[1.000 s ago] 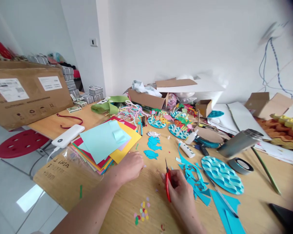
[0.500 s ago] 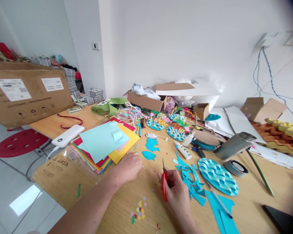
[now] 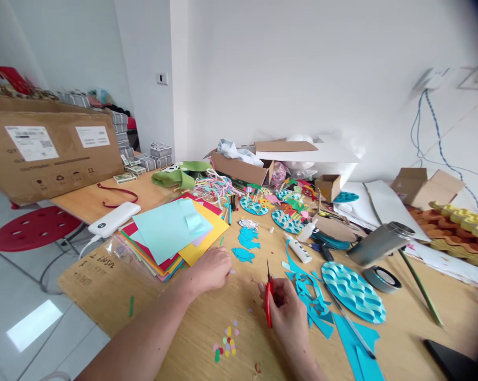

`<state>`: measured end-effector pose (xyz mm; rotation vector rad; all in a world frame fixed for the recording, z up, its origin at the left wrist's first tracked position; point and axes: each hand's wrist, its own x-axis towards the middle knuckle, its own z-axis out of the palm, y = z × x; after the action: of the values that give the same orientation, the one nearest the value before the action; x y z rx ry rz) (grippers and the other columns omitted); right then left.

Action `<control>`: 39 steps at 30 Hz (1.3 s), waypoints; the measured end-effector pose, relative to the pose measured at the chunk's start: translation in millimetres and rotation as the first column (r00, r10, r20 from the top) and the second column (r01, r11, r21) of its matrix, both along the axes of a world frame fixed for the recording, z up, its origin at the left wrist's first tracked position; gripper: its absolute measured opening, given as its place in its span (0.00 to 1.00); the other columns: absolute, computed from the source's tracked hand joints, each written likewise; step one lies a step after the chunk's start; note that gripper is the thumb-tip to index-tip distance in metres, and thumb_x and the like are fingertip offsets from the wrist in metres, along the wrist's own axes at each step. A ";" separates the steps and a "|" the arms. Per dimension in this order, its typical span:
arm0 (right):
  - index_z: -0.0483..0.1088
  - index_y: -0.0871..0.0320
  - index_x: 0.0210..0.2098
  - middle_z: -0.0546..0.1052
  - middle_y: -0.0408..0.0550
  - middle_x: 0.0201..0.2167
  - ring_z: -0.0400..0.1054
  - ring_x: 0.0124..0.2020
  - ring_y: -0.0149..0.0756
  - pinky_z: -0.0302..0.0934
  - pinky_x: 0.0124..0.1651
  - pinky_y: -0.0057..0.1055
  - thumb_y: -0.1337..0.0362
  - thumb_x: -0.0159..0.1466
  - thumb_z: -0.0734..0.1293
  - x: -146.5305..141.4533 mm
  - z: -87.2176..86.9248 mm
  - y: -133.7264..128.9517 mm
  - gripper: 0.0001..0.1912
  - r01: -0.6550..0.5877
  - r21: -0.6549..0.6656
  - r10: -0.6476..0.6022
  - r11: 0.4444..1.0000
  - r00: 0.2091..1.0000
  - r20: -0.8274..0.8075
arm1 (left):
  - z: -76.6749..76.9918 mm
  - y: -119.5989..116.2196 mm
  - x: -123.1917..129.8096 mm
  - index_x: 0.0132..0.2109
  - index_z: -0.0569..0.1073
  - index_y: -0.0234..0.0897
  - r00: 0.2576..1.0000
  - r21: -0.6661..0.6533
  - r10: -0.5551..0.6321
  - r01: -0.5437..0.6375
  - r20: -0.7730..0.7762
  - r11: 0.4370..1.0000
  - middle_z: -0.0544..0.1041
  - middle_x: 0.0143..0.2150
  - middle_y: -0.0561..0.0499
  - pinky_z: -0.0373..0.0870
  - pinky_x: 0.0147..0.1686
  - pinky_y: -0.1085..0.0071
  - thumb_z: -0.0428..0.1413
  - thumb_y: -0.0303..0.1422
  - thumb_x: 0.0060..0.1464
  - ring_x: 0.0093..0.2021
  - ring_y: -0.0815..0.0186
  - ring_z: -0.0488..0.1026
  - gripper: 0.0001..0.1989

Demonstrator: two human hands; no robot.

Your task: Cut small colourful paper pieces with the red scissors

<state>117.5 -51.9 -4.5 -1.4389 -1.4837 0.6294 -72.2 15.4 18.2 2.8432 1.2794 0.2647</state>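
While gripping the red-handled scissors (image 3: 269, 304) in the right hand (image 3: 289, 312), points their slim blades up and away from the body. Clamps the red handles between thumb and curled fingers, on the left side of the palm, with the blades clear beyond the fingertips. Slants the right forearm up and left from the lower edge of view, low over the table (image 3: 213, 317). Turns the left hand (image 3: 213, 269) knuckles up, fingers curled under, at the end of a long forearm reaching in from lower left; cannot tell whether pinching anything there. Has open wood between both hands, and more toward the body, dotted with small paper discs (image 3: 228, 344). Meets blue paper scraps (image 3: 312, 301) near the right hand's right side, then a wavy blue oval (image 3: 353, 291) beyond. Ahead of the blades, faces blue paper fish (image 3: 243, 254) lying flat, with a glue bottle (image 3: 300, 250) to their right. Beside the left hand, has a stack of coloured paper (image 3: 167, 227). Farther left, past the table's edge, finds a red stool (image 3: 36, 227).
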 end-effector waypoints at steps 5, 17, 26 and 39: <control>0.60 0.56 0.27 0.68 0.41 0.18 0.63 0.18 0.32 0.56 0.20 0.26 0.52 0.55 0.66 0.6 -0.4 -0.3 0.15 0.015 0.000 -0.015 1.000 1.000 -0.018 | 4.5 -0.1 -3.9 0.27 0.73 0.34 0.997 -0.049 0.007 -0.003 0.079 0.999 0.74 0.30 0.45 0.64 0.38 0.68 0.52 0.25 0.49 0.38 0.60 0.70 0.07; 0.62 0.57 0.26 0.70 0.42 0.17 0.63 0.17 0.31 0.58 0.19 0.26 0.48 0.54 0.65 -0.6 -2.2 1.0 0.18 0.071 0.037 -0.068 0.997 0.995 -0.078 | 1.6 -7.8 4.2 0.27 0.72 0.32 0.995 0.018 -0.031 0.032 -0.093 0.999 0.72 0.26 0.44 0.64 0.37 0.65 0.54 0.22 0.44 0.38 0.58 0.68 0.04; 0.62 0.57 0.25 0.71 0.42 0.16 0.64 0.17 0.32 0.58 0.18 0.26 0.47 0.54 0.65 -2.8 -1.9 0.1 0.19 0.077 0.022 -0.074 0.997 0.990 -0.122 | -1.3 -11.0 10.3 0.29 0.73 0.33 0.996 0.083 -0.010 0.018 -0.093 0.996 0.72 0.27 0.44 0.63 0.39 0.63 0.52 0.23 0.48 0.40 0.57 0.67 0.06; 0.60 0.56 0.26 0.70 0.41 0.17 0.64 0.16 0.32 0.58 0.18 0.26 0.51 0.53 0.68 -3.3 1.1 0.4 0.17 0.018 -0.063 -0.036 0.998 0.953 -0.302 | 4.0 1.1 3.7 0.26 0.72 0.33 0.997 -0.036 0.016 -0.014 0.074 0.999 0.74 0.28 0.44 0.64 0.38 0.67 0.52 0.26 0.46 0.37 0.60 0.69 0.05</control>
<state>114.2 -51.6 -3.4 -1.3359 -1.2117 0.8431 -68.6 16.5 22.2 2.7674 1.2788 0.3415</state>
